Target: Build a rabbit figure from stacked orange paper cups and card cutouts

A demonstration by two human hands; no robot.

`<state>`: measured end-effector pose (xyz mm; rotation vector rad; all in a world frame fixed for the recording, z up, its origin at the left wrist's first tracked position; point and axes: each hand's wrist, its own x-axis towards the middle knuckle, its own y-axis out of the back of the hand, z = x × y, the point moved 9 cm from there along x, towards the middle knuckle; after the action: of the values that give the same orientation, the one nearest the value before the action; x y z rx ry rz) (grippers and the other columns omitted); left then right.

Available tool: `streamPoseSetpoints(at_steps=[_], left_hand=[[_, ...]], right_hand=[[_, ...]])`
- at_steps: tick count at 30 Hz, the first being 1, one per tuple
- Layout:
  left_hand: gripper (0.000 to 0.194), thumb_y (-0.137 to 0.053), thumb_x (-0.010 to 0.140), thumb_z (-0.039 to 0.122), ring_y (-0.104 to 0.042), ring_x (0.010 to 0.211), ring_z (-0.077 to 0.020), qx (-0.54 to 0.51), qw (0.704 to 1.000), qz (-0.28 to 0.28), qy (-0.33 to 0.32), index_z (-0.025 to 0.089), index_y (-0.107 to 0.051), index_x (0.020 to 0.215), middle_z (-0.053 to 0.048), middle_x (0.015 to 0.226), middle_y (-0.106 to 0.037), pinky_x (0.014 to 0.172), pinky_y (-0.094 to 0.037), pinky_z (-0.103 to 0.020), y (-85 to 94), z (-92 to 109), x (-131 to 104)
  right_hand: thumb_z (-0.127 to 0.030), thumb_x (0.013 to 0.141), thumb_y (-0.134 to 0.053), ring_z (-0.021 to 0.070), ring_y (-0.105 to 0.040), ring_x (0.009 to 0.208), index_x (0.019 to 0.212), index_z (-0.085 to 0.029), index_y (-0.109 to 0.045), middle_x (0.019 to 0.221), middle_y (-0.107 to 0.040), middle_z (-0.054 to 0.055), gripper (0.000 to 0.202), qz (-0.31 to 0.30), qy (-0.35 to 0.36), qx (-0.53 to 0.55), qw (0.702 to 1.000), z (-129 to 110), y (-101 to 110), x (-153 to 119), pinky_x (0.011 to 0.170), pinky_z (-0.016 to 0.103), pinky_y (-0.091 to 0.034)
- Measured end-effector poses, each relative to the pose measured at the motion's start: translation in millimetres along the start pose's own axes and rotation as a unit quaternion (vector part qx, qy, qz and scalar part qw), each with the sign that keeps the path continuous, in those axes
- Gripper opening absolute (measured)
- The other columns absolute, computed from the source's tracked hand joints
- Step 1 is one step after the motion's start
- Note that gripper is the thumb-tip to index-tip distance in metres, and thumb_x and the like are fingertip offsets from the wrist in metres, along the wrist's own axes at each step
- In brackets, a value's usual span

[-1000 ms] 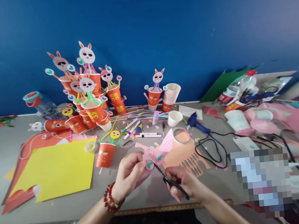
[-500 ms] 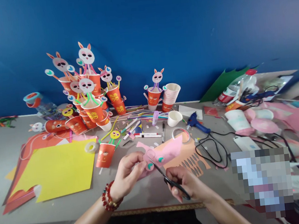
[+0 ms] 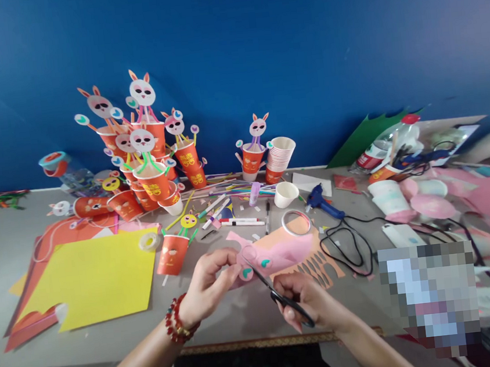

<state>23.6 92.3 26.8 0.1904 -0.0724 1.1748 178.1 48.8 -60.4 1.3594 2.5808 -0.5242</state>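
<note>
My left hand [image 3: 207,284] is pinching a pink paper piece [image 3: 279,254] by its left end, fingers closed on it, holding it just above the near edge of the table [image 3: 241,318]. Teal spots are showing on the pink sheet near my fingertips. A red bead bracelet [image 3: 177,325] is sitting on that wrist.

My right hand [image 3: 308,302] is gripping black scissors [image 3: 278,294], fingers through the handles, blades angling up and left into the pink paper beside my left thumb. Whether the blades are parted I cannot tell.

An orange paper sheet [image 3: 319,263] with cut-out slots is lying on the table under and behind the pink piece. A ring of tape [image 3: 296,222] is resting just beyond it. To the left, an orange paper cup [image 3: 172,253] is standing beside a large yellow sheet [image 3: 92,278]. Toward the far edge, a cluster of bunny cups [image 3: 146,159] is standing against the blue wall. A blue glue gun [image 3: 322,200] is lying right of centre, its black cord curling toward the right edge.
</note>
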Motion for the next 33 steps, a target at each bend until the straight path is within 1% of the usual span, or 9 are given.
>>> streamPoseSetpoints(at_steps=[8,15,19,23,27,29,31,32,33], left_hand=[[0.032,-0.050,0.097,0.036,-0.058,0.068,-0.0155,0.035,0.999,-0.030,-0.024,0.015,-0.063,0.077,-0.004,0.072,-0.064,0.066,-0.045,-0.025,-1.6,14.2,5.9],[0.030,-0.051,0.097,0.032,-0.054,0.065,-0.0135,0.056,0.997,-0.035,-0.038,0.016,-0.062,0.075,-0.003,0.071,-0.063,0.063,-0.044,-0.023,-0.6,17.6,7.6],[0.029,-0.051,0.097,0.031,-0.055,0.066,-0.0131,0.056,0.997,-0.047,-0.038,0.016,-0.061,0.075,-0.002,0.071,-0.064,0.063,-0.042,-0.022,-1.5,19.7,8.3],[0.028,-0.049,0.098,0.030,-0.055,0.066,-0.0130,0.048,0.996,-0.063,-0.044,0.016,-0.061,0.076,-0.003,0.073,-0.065,0.064,-0.042,-0.022,-2.0,24.1,10.7],[0.031,-0.050,0.098,0.032,-0.055,0.067,-0.0136,0.051,0.995,-0.073,-0.039,0.015,-0.063,0.075,-0.003,0.071,-0.064,0.064,-0.043,-0.024,-1.6,23.7,13.0],[0.032,-0.050,0.098,0.034,-0.057,0.068,-0.0146,0.040,0.996,-0.078,-0.021,0.015,-0.064,0.077,-0.004,0.073,-0.065,0.064,-0.045,-0.024,-3.1,19.5,13.0],[0.029,-0.050,0.098,0.034,-0.062,0.073,-0.0167,0.024,0.998,-0.064,-0.014,0.015,-0.065,0.082,-0.006,0.079,-0.068,0.067,-0.048,-0.026,-2.6,15.8,11.7],[0.026,-0.050,0.098,0.033,-0.064,0.079,-0.0188,0.026,0.999,-0.034,-0.024,0.016,-0.065,0.086,-0.008,0.086,-0.070,0.071,-0.051,-0.028,1.4,15.8,10.4],[0.020,-0.052,0.097,0.031,-0.066,0.086,-0.0213,0.043,0.998,0.014,-0.051,0.017,-0.065,0.091,-0.010,0.094,-0.071,0.076,-0.052,-0.031,8.3,18.2,7.9]], right_hand=[[-0.025,0.066,-0.075,0.0049,-0.046,0.034,0.057,-0.023,-0.034,0.047,-0.056,-0.007,0.042,0.015,0.005,-0.024,1.000,-13.0,0.4,-3.1,0.033,0.016,-0.028],[-0.024,0.068,-0.074,0.0034,-0.044,0.035,0.058,-0.023,-0.030,0.048,-0.052,-0.009,0.045,0.015,-0.021,-0.030,0.999,-8.5,2.5,-6.4,0.035,0.015,-0.028],[-0.025,0.068,-0.076,0.0035,-0.043,0.035,0.059,-0.022,-0.036,0.050,-0.053,-0.009,0.042,0.021,-0.027,-0.032,0.999,-5.2,5.5,-6.5,0.035,0.016,-0.030],[-0.026,0.069,-0.078,0.0038,-0.043,0.036,0.063,-0.022,-0.043,0.052,-0.053,-0.009,0.036,0.007,-0.016,-0.041,0.999,-6.2,5.4,-5.8,0.035,0.016,-0.029],[-0.030,0.069,-0.080,0.0042,-0.042,0.036,0.062,-0.023,-0.038,0.051,-0.050,-0.010,0.043,0.008,-0.008,-0.019,1.000,-8.6,5.3,-4.9,0.034,0.017,-0.029],[-0.036,0.068,-0.082,0.0046,-0.043,0.036,0.061,-0.023,-0.039,0.051,-0.051,-0.009,0.046,0.008,0.003,-0.011,1.000,-11.1,4.2,-4.0,0.034,0.017,-0.029],[-0.046,0.067,-0.084,0.0051,-0.045,0.035,0.062,-0.022,-0.043,0.050,-0.055,-0.007,0.048,0.002,0.018,0.001,1.000,-13.5,1.3,-2.7,0.034,0.017,-0.027],[-0.050,0.066,-0.084,0.0056,-0.046,0.034,0.063,-0.021,-0.044,0.050,-0.056,-0.006,0.049,0.002,0.025,0.011,1.000,-14.5,0.1,-2.1,0.034,0.017,-0.026],[-0.055,0.064,-0.084,0.0061,-0.046,0.034,0.064,-0.021,-0.046,0.049,-0.057,-0.006,0.051,0.006,0.032,0.022,0.999,-15.3,-0.5,-1.4,0.034,0.018,-0.026]])
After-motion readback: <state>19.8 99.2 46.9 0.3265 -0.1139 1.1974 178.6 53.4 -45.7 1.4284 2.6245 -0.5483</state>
